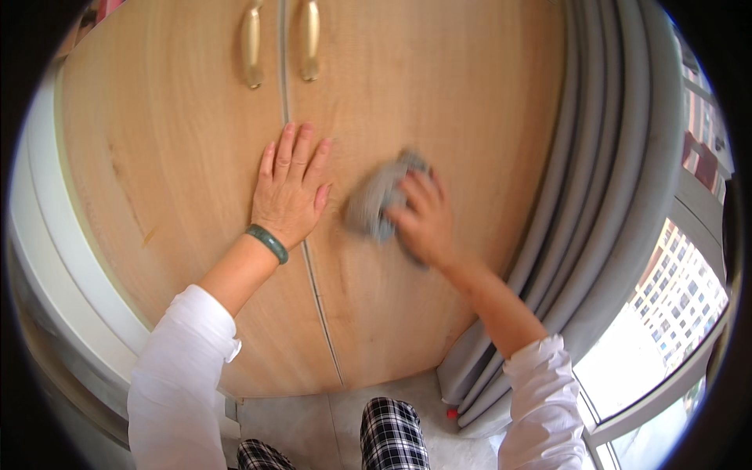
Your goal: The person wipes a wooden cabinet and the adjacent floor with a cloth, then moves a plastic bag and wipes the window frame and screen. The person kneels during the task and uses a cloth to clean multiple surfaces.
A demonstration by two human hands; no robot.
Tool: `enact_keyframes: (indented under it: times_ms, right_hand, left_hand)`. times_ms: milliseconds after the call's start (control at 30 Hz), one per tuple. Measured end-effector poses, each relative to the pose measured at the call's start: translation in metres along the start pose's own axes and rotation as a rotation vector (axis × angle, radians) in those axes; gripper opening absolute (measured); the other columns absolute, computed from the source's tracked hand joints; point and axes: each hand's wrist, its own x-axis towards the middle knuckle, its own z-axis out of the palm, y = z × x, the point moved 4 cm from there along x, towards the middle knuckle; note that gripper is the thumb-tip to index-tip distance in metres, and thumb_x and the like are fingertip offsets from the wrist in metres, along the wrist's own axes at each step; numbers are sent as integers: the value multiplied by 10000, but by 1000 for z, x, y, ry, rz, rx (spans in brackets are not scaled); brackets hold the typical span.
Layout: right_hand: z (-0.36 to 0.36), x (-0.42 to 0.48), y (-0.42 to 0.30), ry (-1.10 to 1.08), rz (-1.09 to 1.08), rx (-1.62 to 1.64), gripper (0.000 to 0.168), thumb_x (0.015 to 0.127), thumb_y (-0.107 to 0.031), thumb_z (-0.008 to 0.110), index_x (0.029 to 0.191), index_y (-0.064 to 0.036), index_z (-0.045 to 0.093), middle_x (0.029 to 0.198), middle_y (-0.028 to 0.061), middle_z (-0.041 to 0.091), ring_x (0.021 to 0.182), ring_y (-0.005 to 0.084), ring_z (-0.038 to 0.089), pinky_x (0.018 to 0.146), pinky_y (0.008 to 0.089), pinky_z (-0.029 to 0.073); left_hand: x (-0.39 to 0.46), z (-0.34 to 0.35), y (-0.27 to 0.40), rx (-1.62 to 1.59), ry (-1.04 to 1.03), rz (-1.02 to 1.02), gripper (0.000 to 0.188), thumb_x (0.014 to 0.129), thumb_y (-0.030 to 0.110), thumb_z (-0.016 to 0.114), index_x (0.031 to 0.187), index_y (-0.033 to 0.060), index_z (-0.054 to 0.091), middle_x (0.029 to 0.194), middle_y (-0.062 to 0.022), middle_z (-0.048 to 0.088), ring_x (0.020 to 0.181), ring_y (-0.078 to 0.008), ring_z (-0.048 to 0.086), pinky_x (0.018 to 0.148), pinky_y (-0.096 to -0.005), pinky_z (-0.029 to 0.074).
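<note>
My left hand (289, 188) rests flat against the wooden cabinet doors, its fingers spread across the seam between them and nothing in its grasp. A green bangle (267, 243) circles that wrist. Over on the right cabinet door (470, 106), my right hand (426, 220) grips a grey cloth (376, 200) pressed to the wood; both are blurred. The left cabinet door (170, 176) bears a small yellowish mark at its lower part. Two brass-coloured handles, the left handle (252, 47) and the right handle (310, 44), flank the seam above my hands.
A long grey curtain (611, 194) hangs in folds along the right side, with a window (634, 335) beyond it. White trim (64, 241) borders the cabinet at left. Below lie grey floor tiles (299, 417), with a small red object (452, 413) near the curtain's hem.
</note>
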Motion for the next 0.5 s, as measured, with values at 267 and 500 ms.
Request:
enact_keyframes:
  times_ms: [267,500]
  right_hand:
    - [-63,31,139,372,534,-290,465,760,-132,665,1192,-69,507,1297,211,431,1194,413,398,996,500,335]
    - [-74,-99,164,459,875,-319,449,855,-166,564,1212,72,431,1285,294,397,1182,424,393,1013,461,317]
  left_hand:
    - [12,20,53,-106,-39,67,737,803,340,640,1428,120,318,1506,-182,206,1397,-347,165,1102,-481,176]
    - [18,17,52,-28,13,89,755,805,335,632,1444,117,295,1507,-186,210,1391,-359,186,1102,-472,170]
